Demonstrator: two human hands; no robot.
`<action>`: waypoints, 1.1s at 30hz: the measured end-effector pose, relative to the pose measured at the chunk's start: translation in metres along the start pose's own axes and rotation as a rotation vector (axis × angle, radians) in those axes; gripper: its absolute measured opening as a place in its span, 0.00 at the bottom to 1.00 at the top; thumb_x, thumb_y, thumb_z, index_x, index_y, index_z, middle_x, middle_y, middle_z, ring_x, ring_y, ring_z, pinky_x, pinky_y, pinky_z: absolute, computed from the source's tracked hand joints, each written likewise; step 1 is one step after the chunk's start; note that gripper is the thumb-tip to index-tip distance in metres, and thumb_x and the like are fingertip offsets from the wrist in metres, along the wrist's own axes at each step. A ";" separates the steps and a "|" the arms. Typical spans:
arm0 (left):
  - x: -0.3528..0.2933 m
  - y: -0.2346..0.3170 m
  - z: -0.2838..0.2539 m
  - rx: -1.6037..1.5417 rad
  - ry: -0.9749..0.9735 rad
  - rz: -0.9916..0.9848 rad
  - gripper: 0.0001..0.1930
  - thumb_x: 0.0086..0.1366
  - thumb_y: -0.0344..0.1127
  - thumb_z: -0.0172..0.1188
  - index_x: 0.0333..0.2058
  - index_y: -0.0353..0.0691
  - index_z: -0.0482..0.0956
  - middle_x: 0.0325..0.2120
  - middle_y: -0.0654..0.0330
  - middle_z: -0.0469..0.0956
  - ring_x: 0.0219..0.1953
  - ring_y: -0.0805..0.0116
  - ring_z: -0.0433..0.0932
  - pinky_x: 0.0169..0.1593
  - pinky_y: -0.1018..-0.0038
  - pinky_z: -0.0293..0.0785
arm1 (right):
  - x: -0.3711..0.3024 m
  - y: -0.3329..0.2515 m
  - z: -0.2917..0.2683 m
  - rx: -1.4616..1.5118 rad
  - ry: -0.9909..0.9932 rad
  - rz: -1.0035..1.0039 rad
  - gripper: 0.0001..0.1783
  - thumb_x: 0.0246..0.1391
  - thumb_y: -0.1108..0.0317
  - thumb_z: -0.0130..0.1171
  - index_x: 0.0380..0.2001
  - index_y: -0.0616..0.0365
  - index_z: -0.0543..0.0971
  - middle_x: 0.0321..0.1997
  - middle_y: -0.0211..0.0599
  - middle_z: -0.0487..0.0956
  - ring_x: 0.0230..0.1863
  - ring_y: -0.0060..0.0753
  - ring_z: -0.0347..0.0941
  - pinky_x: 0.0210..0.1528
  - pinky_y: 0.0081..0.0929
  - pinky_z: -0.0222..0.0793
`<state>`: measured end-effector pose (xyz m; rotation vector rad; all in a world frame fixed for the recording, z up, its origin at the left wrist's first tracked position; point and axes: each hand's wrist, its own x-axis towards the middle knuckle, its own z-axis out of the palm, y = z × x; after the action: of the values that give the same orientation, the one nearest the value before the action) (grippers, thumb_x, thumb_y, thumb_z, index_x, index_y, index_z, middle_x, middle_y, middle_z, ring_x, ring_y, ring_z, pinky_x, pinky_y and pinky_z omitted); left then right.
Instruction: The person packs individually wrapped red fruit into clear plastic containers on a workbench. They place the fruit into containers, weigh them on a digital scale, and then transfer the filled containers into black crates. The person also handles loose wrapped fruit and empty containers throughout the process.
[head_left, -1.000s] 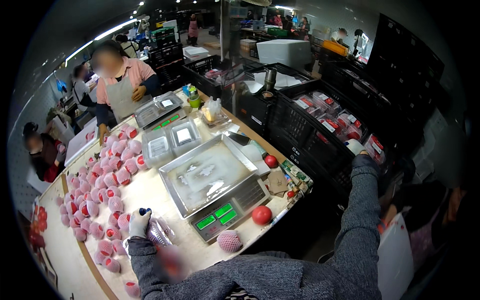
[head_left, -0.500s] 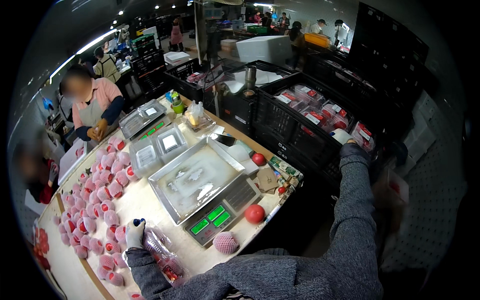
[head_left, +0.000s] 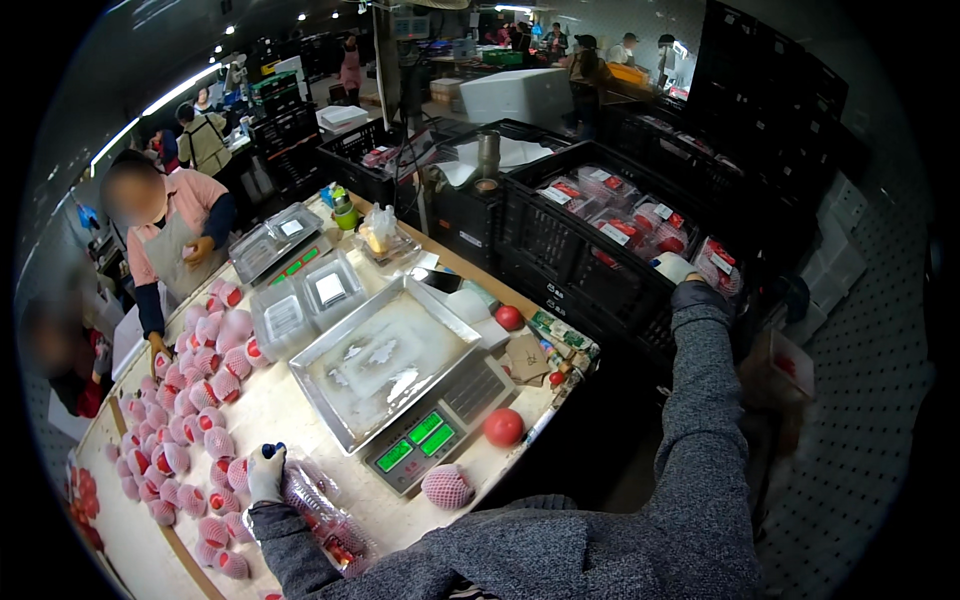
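My left hand (head_left: 267,474), in a pale glove with dark blue fingertips, is on the table's left part with its fingers curled in. Whatever they hold, if anything, is hidden. Beside that wrist lies a clear plastic package (head_left: 328,520) with red showing inside. My right arm stretches out to a black crate (head_left: 560,235), where my gloved right hand (head_left: 677,268) rests at the near right rim. Close by it is a clear package of red fruit (head_left: 718,268); whether the fingers grip it I cannot tell. Other such packages (head_left: 615,225) fill the crate.
Red fruits in pink foam nets (head_left: 185,400) cover the table's left side. A scale with a metal tray (head_left: 385,360) stands mid-table, beside clear containers (head_left: 310,300). A bare red fruit (head_left: 503,427) and a netted one (head_left: 447,487) lie near the edge. A co-worker (head_left: 175,230) stands far left.
The view has shifted slightly. The co-worker has leaned toward the table, one hand now reaching down at the netted fruits. My two hands stay at about the same places.
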<state>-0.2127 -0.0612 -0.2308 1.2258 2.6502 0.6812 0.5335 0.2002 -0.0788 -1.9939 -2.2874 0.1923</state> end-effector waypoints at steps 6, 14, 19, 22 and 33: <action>0.002 0.004 0.002 0.008 -0.017 -0.009 0.18 0.51 0.46 0.61 0.31 0.34 0.79 0.29 0.46 0.78 0.34 0.53 0.78 0.40 0.65 0.71 | 0.006 0.019 0.007 0.008 0.010 -0.010 0.18 0.46 0.55 0.50 0.27 0.58 0.80 0.31 0.50 0.78 0.37 0.50 0.74 0.37 0.36 0.68; 0.003 -0.001 0.006 -0.028 -0.036 0.013 0.19 0.51 0.49 0.59 0.31 0.36 0.79 0.30 0.47 0.78 0.35 0.52 0.77 0.41 0.64 0.72 | 0.009 0.033 0.009 0.184 -0.060 0.159 0.21 0.49 0.52 0.52 0.36 0.58 0.79 0.39 0.48 0.78 0.46 0.50 0.72 0.46 0.34 0.65; -0.012 0.013 -0.010 -0.042 -0.035 -0.029 0.21 0.51 0.51 0.59 0.33 0.36 0.79 0.33 0.46 0.77 0.39 0.50 0.76 0.44 0.63 0.71 | 0.017 0.044 0.022 0.309 -0.024 -0.009 0.17 0.48 0.57 0.54 0.30 0.61 0.79 0.26 0.46 0.78 0.28 0.39 0.72 0.34 0.34 0.65; -0.009 0.018 -0.012 -0.017 -0.061 -0.059 0.22 0.51 0.50 0.59 0.35 0.36 0.78 0.36 0.44 0.76 0.42 0.49 0.75 0.46 0.63 0.70 | 0.008 0.034 0.010 0.292 -0.031 -0.014 0.16 0.49 0.57 0.53 0.30 0.60 0.79 0.26 0.46 0.78 0.28 0.41 0.73 0.33 0.34 0.66; -0.009 0.023 -0.010 -0.092 -0.108 -0.062 0.19 0.52 0.50 0.58 0.32 0.38 0.79 0.31 0.48 0.78 0.38 0.52 0.77 0.44 0.64 0.71 | 0.023 0.074 0.024 0.193 -0.018 -0.143 0.15 0.47 0.59 0.55 0.29 0.61 0.79 0.25 0.45 0.78 0.28 0.38 0.73 0.31 0.33 0.65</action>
<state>-0.1942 -0.0582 -0.2116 1.1189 2.5280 0.6971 0.5988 0.2323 -0.1142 -1.7368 -2.3119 0.4033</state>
